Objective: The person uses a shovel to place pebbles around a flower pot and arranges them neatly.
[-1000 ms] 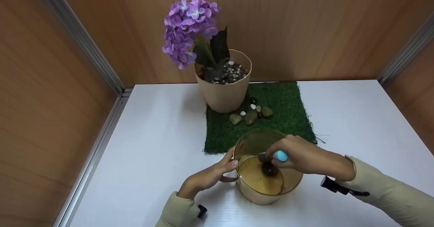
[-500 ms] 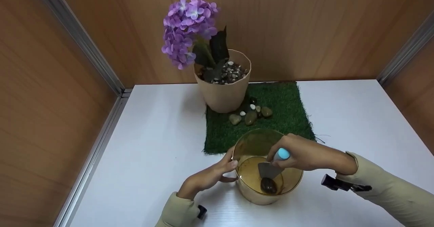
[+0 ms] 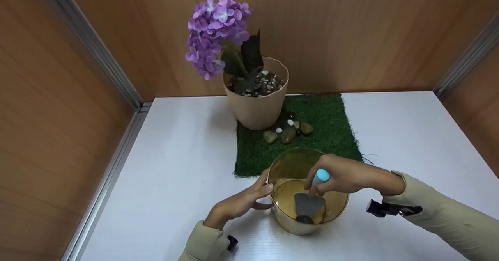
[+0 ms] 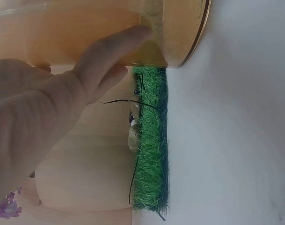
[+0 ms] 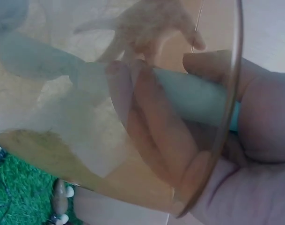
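A clear amber bowl [image 3: 286,222] stands on the white table at the front edge of the grass mat. My left hand [image 3: 243,200] rests on its left side, fingers spread and fairly straight along the outer wall, as the left wrist view [image 4: 105,58] also shows. Over the bowl, my right hand [image 3: 343,173] grips the pale handle of a small spatula [image 3: 308,203] with a light blue end. Its grey flared blade points down inside the bowl. A dark, rounded stone [image 3: 304,219] lies at the bowl's near side, partly covered by the blade.
Behind the bowl lies a green artificial grass mat [image 3: 331,128] bearing several pebbles [image 3: 288,135]. A beige flowerpot [image 3: 255,110] with a purple flower [image 3: 218,31] stands on its back left part. Wooden panels [image 3: 351,38] border the table at the back and sides.
The spatula blade has swung down from beside the stone to over it, toward me. The stone has shifted to the bowl's near side. My left hand has stayed in place.
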Demonstrator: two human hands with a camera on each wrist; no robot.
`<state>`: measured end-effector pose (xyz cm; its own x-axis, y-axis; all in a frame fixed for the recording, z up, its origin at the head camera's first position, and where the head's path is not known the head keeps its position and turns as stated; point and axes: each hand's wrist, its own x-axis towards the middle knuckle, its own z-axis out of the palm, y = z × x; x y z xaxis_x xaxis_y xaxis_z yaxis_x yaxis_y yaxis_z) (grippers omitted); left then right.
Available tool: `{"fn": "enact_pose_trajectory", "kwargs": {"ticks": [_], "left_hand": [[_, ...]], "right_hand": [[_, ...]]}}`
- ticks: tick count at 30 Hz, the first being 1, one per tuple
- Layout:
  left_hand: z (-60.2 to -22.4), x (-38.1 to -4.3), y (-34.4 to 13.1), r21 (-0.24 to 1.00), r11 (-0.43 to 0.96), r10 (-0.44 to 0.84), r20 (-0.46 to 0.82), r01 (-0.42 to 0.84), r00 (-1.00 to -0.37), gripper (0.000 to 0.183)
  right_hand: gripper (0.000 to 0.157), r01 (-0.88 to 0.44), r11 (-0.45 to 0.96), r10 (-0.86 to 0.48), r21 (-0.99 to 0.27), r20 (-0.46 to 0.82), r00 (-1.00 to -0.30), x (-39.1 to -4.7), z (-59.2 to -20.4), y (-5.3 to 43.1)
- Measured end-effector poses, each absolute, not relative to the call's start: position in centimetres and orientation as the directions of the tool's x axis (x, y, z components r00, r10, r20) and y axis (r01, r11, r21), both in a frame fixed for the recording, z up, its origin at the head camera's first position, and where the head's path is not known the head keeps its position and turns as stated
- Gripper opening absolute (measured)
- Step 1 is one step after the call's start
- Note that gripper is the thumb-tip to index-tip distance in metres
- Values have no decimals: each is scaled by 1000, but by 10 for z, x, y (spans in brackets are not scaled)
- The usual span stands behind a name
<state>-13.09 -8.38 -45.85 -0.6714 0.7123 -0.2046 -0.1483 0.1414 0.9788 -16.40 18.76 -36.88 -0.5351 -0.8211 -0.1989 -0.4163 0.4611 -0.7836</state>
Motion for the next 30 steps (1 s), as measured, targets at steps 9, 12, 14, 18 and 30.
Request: {"fn": "enact_pose_trajectory", "kwargs": {"ticks": [9, 12, 14, 18, 30], "left_hand": [[-459, -131, -84, 979, 138, 710, -205, -153, -673, 64], [-460, -131, -84, 980, 133, 715, -200, -150, -670, 63], [-460, -131, -84, 979, 135, 715, -201, -151, -670, 63], [-460, -131, -85, 979, 138, 717, -202, -148, -667, 64], [-459, -131, -83, 980, 131, 719, -198, -149, -667, 63]], "right_hand": [[15, -336, 456, -813, -824, -232, -534, -168, -369, 185], [15, -312, 445, -822, -839, -244, -515, -168, -371, 182], [15, -304, 440, -826, -845, -248, -506, -168, -373, 180], [16, -298, 430, -831, -852, -245, -499, -167, -374, 180], [16, -226, 442, -825, -868, -295, -482, -171, -377, 178]]}}
